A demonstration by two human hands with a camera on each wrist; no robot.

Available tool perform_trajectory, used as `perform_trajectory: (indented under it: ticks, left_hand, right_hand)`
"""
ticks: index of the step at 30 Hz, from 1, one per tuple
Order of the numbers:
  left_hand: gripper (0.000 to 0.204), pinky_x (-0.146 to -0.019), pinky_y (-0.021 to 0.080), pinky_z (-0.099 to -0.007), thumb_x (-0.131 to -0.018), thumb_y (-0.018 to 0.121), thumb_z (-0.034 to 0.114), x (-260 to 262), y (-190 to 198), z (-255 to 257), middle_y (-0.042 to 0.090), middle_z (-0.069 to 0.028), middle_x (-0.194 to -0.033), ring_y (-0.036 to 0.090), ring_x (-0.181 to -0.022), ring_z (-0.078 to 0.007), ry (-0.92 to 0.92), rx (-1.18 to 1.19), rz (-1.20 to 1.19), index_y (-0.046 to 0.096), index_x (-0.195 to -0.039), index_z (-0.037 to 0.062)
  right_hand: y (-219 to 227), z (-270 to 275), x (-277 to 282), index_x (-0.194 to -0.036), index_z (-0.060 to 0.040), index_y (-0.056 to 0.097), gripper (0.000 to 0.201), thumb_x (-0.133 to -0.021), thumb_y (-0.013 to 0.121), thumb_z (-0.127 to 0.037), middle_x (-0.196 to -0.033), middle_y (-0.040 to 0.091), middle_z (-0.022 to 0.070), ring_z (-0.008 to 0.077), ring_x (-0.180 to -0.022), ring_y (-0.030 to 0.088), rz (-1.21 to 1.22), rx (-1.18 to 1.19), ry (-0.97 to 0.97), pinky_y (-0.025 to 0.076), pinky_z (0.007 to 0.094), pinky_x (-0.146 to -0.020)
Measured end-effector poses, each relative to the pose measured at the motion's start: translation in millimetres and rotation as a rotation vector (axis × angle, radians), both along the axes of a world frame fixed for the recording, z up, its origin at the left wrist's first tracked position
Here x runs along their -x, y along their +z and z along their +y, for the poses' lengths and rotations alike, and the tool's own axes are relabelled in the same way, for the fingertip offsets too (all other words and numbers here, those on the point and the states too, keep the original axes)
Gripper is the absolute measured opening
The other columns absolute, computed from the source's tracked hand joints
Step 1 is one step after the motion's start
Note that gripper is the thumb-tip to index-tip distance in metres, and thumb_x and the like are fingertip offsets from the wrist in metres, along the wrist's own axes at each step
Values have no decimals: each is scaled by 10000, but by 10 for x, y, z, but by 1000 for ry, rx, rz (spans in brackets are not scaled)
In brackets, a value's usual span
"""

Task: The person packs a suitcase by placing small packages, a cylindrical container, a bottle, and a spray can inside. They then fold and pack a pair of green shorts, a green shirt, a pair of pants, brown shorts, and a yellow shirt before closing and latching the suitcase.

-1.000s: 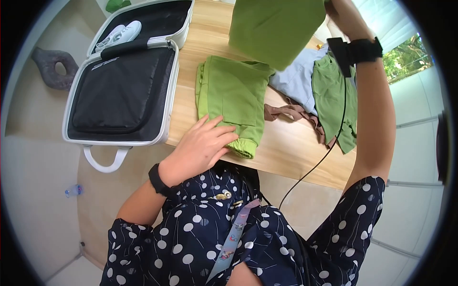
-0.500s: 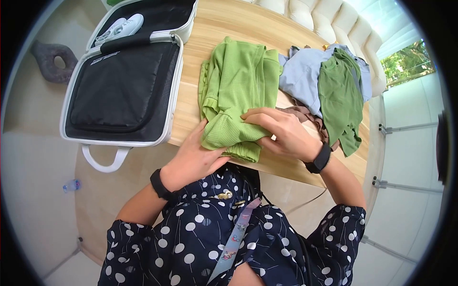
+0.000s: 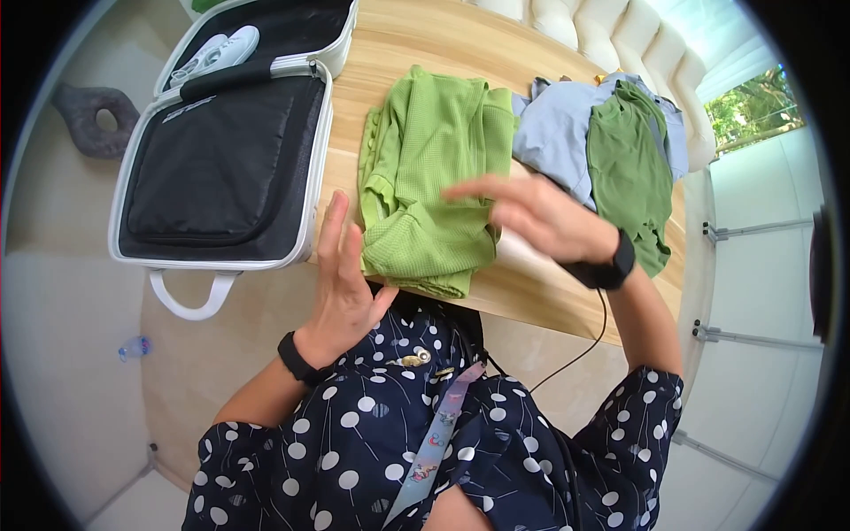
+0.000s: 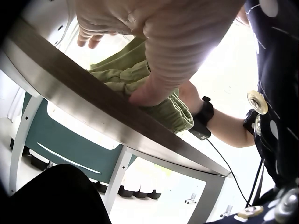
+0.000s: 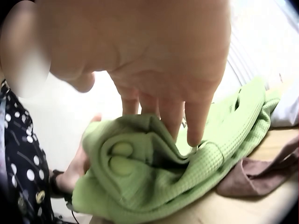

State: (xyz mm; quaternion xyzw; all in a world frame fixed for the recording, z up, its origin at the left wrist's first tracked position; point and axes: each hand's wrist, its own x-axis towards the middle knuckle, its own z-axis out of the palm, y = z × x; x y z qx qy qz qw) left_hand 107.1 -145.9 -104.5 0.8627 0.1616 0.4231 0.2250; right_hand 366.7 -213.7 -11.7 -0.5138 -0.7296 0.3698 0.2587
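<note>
The pile of folded light-green clothes (image 3: 425, 177) is lying on the wooden table (image 3: 398, 40), close to the edge nearest the person. The left hand (image 3: 343, 281) is standing just beside the pile's left side, its fingers pointing straight away from the person and its thumb spreading apart from them toward the pile's near edge; whether the thumb is touching the pile, I cannot tell. The right hand (image 3: 553, 221) is reaching over the pile's right side and blurring in the head view; the right wrist view is showing its fingers extending down toward the pile, some gaps showing between them, though contact at the tips is unclear. Left of the pile, the open suitcase (image 3: 221, 177) is lying, its far half holding white shoes (image 3: 232, 51). Right of the pile, a blue-grey garment (image 3: 551, 133) is spreading out, a darker green garment (image 3: 629, 168) is lying over it, and a brown cloth (image 5: 254, 177) is sitting crumpled nearby.
</note>
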Motion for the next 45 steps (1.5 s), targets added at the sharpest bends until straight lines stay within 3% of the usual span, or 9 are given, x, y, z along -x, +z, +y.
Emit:
perform_trajectory:
  ticks: [6,12,17,20,25,30,33,38,45]
  left_hand:
    - [684,-1075,294,-531,-494,801,30,-47,342,74,440,-189,-1340,343,-1310,-438,-81,-179,294,522,-1118,59]
    - [473,-843,482,-394,-557,739,31,-2,785,123,590,-135,-1086,599,-1004,-354,-121,45,243,560,-994,49]
    - [365,-695,471,-404,-728,646,48,-272,1153,434,580,-212,-981,581,-828,-390,-121,68,312,516,-1067,3]
    - [336,-670,468,-382,-827,617,150,-474,1198,820,613,-220,-843,608,-767,-366,-172,117,424,496,-1095,-14]
    - [446,-779,480,-374,-882,564,315,-861,1133,1356,639,-237,-962,628,-907,-340,-100,148,825,483,-1185,-2]
    - [502,-887,455,-394,-898,527,377,-982,1026,1429,610,-253,-1094,586,-1047,-361,-125,181,1019,473,-1236,8]
    - [592,-948,425,-395,-909,507,415,-1020,812,1565,555,-294,-1174,540,-1123,-389,-199,228,1039,416,-1320,-1]
    - [689,-1048,339,-418,-946,457,363,-906,746,1304,316,-410,-1334,395,-1234,-490,-65,173,950,194,-1429,-51]
    - [667,-1040,356,-418,-733,713,119,-482,809,625,366,-289,-1345,414,-1210,-431,-194,-465,768,399,-1279,-101]
  right_hand:
    - [-272,454,-175,-1330,-52,474,478,-1011,312,-369,-1387,458,152,318,-1303,400,-258,-336,-20,291,417,-1098]
    - [-594,398,-116,-1412,-112,392,538,-1006,272,-444,-1494,324,86,300,-1402,229,-107,-7,201,111,493,-1155]
    - [-965,329,-257,-1322,-40,470,396,-1022,354,-272,-1267,557,53,117,-1065,571,222,25,-123,493,285,-875]
    - [-755,241,-192,-1349,-38,427,414,-1022,358,-283,-1271,554,60,136,-1086,564,897,455,-398,485,292,-896]
    - [-476,265,-92,-1387,-53,387,467,-1014,383,-335,-1293,524,69,141,-1129,526,964,512,-608,456,292,-939]
    - [-116,199,36,-1338,-44,438,482,-935,537,-290,-1368,430,215,323,-1181,504,-121,-359,-717,397,381,-982]
    - [-149,297,175,-1420,-136,369,562,-913,538,-309,-1471,312,162,382,-1350,290,-628,-678,-347,258,527,-1087]
    - [-766,373,121,-1465,-160,283,578,-946,465,-337,-1524,221,136,403,-1393,187,-708,-530,-232,226,556,-1094]
    - [-763,366,117,-1439,-143,329,563,-937,503,-329,-1499,270,146,418,-1362,245,-679,-538,-281,270,529,-1081]
